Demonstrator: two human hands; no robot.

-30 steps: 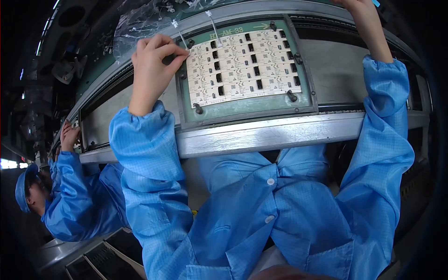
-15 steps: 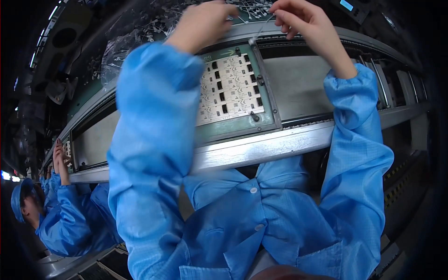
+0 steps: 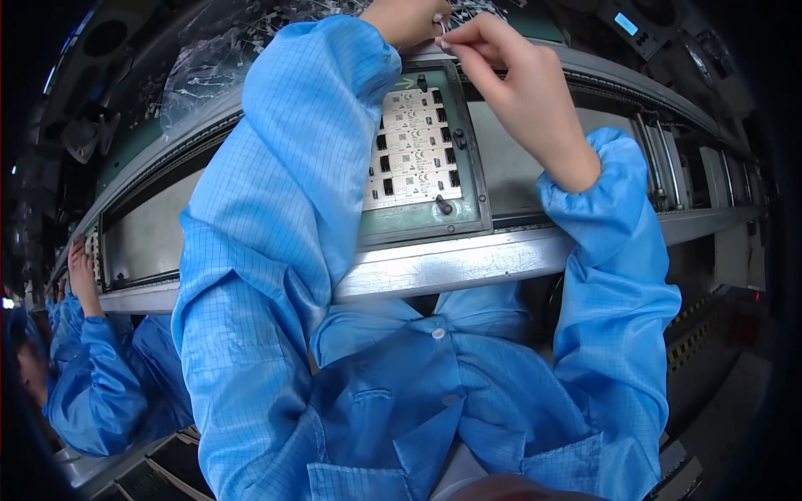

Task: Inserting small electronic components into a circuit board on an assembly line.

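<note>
Past the far side of the conveyor, my left hand (image 3: 406, 20) and my right hand (image 3: 520, 79) come close together, fingers closed. The right thumb and forefinger pinch one white end of a short cable (image 3: 443, 30). Its other white end shows at the left fingertips, which are partly hidden at the upper edge. Below my hands lies a panel of white circuit boards (image 3: 418, 154) with black connectors, set in a green fixture (image 3: 401, 224) with black clips. My left sleeve covers the panel's left part.
A metal conveyor rail (image 3: 451, 265) runs across in front of me. Behind the conveyor lie many loose white-ended cables (image 3: 322, 10) and a clear plastic bag (image 3: 196, 93). A co-worker in blue (image 3: 109, 380) reaches to the line at far left. A device with a lit screen (image 3: 625, 23) stands back right.
My right hand has moved left and down toward my left hand, and the left has shifted right and up. The cable is now held between them. The view has shifted slightly.
</note>
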